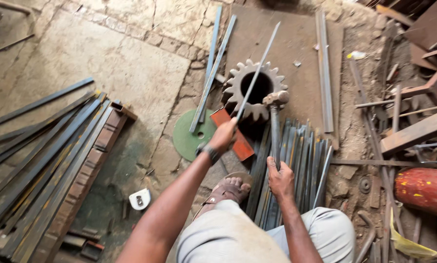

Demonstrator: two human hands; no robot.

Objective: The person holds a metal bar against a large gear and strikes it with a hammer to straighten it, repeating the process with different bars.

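Our left hand (pixel 223 136) is clenched around the near end of a long thin grey steel strip (pixel 257 70). From that grip the strip slants up and away, crossing over the open bore of a large toothed steel gear wheel (pixel 255 88) that lies flat on the floor just beyond our knuckles. Our right hand (pixel 280 179) is closed around the metal handle of a hammer (pixel 275 126), whose head sits at the gear's near rim, right beside the strip.

As we judge it, the work goes best with the strip held steady across the gear's hole, our left fingers well back from the strike point, and the hammer brought down squarely so the strip does not twist or spring out of the hand.

Just under the hammer handle, a fanned bundle of cut grey steel strips (pixel 296 160) lies on the floor in front of our knees. Near the left grip sit a flat green metal disc (pixel 191 139) and a red flat plate (pixel 235 141). Our sandalled foot (pixel 228 187) rests below the left wrist.

Farther left of that grip, a stack of long dark steel bars (pixel 48 160) lies across the worn stone floor (pixel 121 63), with a small white tape measure (pixel 140 198) near it. Far right of the hammer hand are scrap lengths and a red cylinder with yellow marks (pixel 423 187). The gear rests at the edge of a rusty brown steel sheet (pixel 301 73).
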